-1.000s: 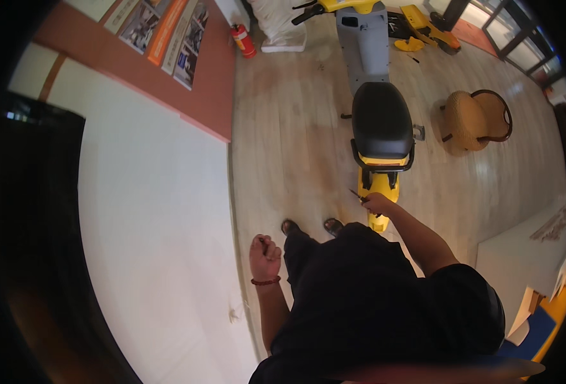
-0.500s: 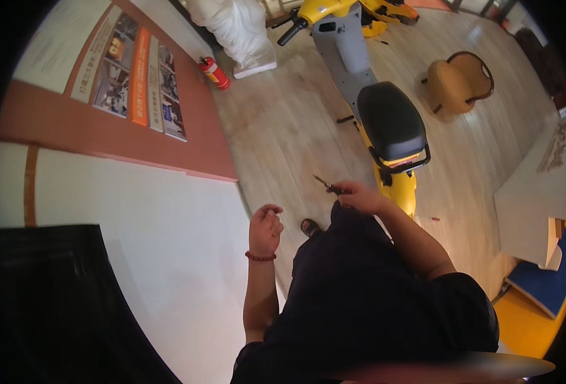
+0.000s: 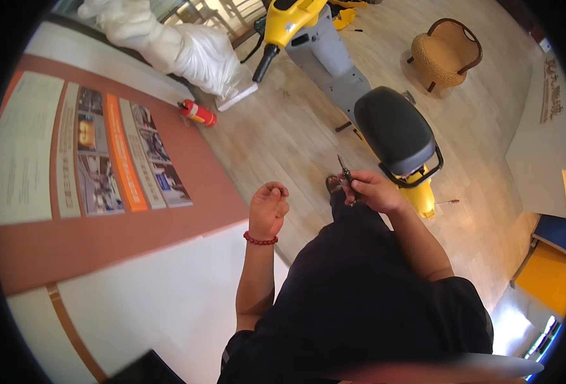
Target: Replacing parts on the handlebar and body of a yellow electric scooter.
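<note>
My right hand [image 3: 376, 191] grips a screwdriver [image 3: 344, 166], its thin metal shaft pointing up and away and its dark handle inside my fingers. My left hand [image 3: 269, 211] is raised with curled fingers and a red bead bracelet at the wrist; whatever lies within them is too small or hidden to name. Ahead and to the right stands a yellow and grey scooter [image 3: 326, 56] with a black seat [image 3: 395, 128]. The right hand is beside the scooter's rear end, apart from it.
A thin red-handled tool [image 3: 447, 202] lies on the floor behind the scooter. A wicker chair [image 3: 446, 54] stands at the far right. Along the left are a wall panel with posters [image 3: 107, 153], a red fire extinguisher [image 3: 198, 113] and a white statue [image 3: 200, 61].
The view has shifted and turned, showing more of the statue and posters. The screwdriver's tip has swung more upright in my right hand. My left hand stays curled.
</note>
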A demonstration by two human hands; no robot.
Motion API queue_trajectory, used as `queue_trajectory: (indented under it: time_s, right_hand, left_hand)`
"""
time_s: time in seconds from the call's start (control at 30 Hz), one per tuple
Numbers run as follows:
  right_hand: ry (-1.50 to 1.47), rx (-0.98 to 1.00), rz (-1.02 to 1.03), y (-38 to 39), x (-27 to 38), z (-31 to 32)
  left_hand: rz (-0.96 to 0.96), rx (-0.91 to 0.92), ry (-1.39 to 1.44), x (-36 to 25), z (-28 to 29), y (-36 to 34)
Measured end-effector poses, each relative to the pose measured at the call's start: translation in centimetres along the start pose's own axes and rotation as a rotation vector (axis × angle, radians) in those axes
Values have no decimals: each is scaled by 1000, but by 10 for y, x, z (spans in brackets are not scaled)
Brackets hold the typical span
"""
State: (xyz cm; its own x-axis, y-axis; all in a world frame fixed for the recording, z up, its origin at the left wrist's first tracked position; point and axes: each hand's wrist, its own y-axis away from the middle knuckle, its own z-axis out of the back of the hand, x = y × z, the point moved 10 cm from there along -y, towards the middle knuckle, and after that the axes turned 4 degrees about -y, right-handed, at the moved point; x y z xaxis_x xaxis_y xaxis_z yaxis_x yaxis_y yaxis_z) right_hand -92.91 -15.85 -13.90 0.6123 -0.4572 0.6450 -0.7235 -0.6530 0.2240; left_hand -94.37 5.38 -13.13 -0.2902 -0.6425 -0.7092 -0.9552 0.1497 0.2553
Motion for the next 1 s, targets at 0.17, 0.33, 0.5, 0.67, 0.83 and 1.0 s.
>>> queue_trajectory:
  time_s: [0.17, 0.33, 0.5, 0.67, 0.83, 1.0]
  right_hand:
    - [3, -89, 10, -66, 44, 20]
    - [179, -204, 106, -109, 102, 48]
    - [71, -401, 103, -126, 104, 71]
    - [-34, -536, 348, -124, 94, 72]
    - [-203, -687, 500, -131, 56, 49]
    - [-209, -826, 621, -135, 36, 32]
  left_hand:
    - [51, -62, -63, -37, 9, -74]
    - [76, 2, -155, -66, 1, -145]
    - [119, 153, -194, -84, 2, -203]
    - [228, 271, -250, -106, 19, -259]
    - [231, 449, -399, -152, 4, -294]
    - [232, 530, -716, -168, -8, -313]
